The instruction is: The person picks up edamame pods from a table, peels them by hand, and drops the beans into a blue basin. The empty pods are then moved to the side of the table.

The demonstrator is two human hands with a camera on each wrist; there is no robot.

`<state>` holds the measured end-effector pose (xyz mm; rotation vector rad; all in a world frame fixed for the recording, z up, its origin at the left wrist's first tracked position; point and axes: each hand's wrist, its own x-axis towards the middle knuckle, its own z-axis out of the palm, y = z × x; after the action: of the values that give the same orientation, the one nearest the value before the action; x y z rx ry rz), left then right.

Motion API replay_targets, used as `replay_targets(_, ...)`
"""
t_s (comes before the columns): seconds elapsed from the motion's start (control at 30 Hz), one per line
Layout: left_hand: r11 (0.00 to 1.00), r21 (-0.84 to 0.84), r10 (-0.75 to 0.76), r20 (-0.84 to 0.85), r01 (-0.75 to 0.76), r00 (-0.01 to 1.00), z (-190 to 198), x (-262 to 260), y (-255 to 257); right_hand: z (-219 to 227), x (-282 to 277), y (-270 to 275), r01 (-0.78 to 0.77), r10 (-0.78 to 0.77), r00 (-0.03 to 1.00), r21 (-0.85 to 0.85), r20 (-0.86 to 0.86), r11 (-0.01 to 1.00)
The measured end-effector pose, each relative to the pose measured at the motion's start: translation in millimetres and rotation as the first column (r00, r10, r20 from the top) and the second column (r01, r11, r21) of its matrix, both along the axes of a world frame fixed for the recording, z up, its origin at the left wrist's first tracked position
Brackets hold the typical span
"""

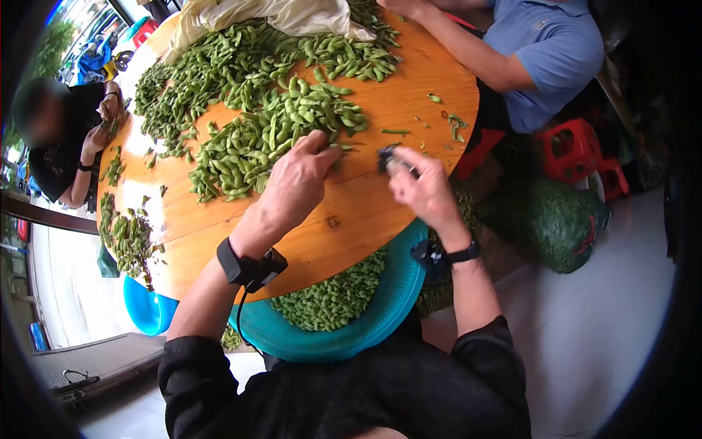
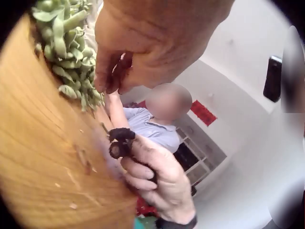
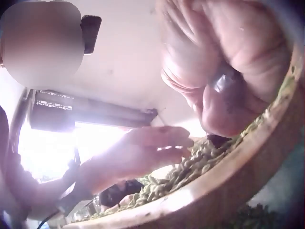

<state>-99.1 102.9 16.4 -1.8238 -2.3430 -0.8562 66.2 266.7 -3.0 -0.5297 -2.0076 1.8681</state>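
Note:
Green soybean pods (image 1: 252,143) lie in a loose heap on the round wooden table (image 1: 351,212). At the heap's near right edge is my left hand (image 1: 296,175), its fingers bent down with the tips right at the pods. No pod shows plainly between thumb and fingers in the left wrist view. To the right, my right hand (image 1: 428,186) grips a small black tool (image 1: 387,157) over the table; a shiny part shows in the palm in the right wrist view. Most of the tool is hidden by the fingers. Below the table edge, a teal basin (image 1: 314,347) holds many cut pods (image 1: 333,296).
A larger pod heap (image 1: 212,66) lies farther back under a pale cloth (image 1: 270,14). Two people sit at the table, left and right. Red stools (image 1: 570,146) and a full green bag (image 1: 559,223) stand at right. A blue basin (image 1: 142,304) is at left.

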Motion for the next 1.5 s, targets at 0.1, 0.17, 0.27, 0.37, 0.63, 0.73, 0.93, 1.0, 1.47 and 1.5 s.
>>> replay_targets(0.1,0.998,-0.062,-0.012,-0.078,0.007,0.997,-4.1,1.3,4.6,-15.2,6.8,39.1,0.224,-0.224,0.971,-0.017,-0.085,0.975)
replay_targets(0.17,0.996,-0.093,-0.024,-0.113,0.014,0.993,-6.2,-1.1,5.5,-22.1,20.8,62.9,0.36,-0.36,0.925,-0.023,-0.12,0.933)
replay_targets(0.27,0.997,-0.078,-0.022,-0.058,0.018,0.998,-5.6,-2.8,3.8,-31.4,47.8,91.4,0.662,-0.648,0.748,0.233,-0.143,0.713)
replay_targets(0.37,0.995,-0.097,-0.045,-0.155,0.03,0.987,-9.8,-4.5,8.0,-10.7,61.2,76.2,0.687,-0.678,0.723,0.031,-0.131,0.726)
replay_targets(0.63,0.999,-0.029,0.022,-0.105,-0.025,0.994,1.1,0.7,14.7,10.0,53.3,11.2,0.308,-0.309,0.949,-0.037,-0.056,0.951)
replay_targets(0.73,1.0,0.017,0.014,0.08,-0.015,0.997,4.8,6.8,21.8,22.6,39.3,-14.5,0.011,-0.019,0.992,0.064,0.122,0.998)
replay_targets(0.93,0.966,0.257,-0.139,0.592,-0.022,0.794,17.8,17.0,23.5,19.5,13.1,-27.0,-0.19,0.171,0.98,0.224,0.102,0.956)
replay_targets(1.0,0.985,0.164,-0.038,0.522,-0.057,0.852,25.5,8.5,6.5,3.3,9.9,-4.0,-0.08,0.073,0.995,0.1,0.073,0.992)
replay_targets(1.47,0.955,-0.224,0.174,-0.111,-0.195,0.978,-3.8,16.9,-34.5,3.8,-2.2,-8.0,-0.128,0.127,0.99,0.024,0.053,0.991)
replay_targets(1.5,0.96,-0.205,0.178,-0.087,-0.193,0.98,-3.2,16.9,-36.6,-0.1,-1.5,0.6,-0.096,0.097,0.995,-0.026,0.026,0.995)
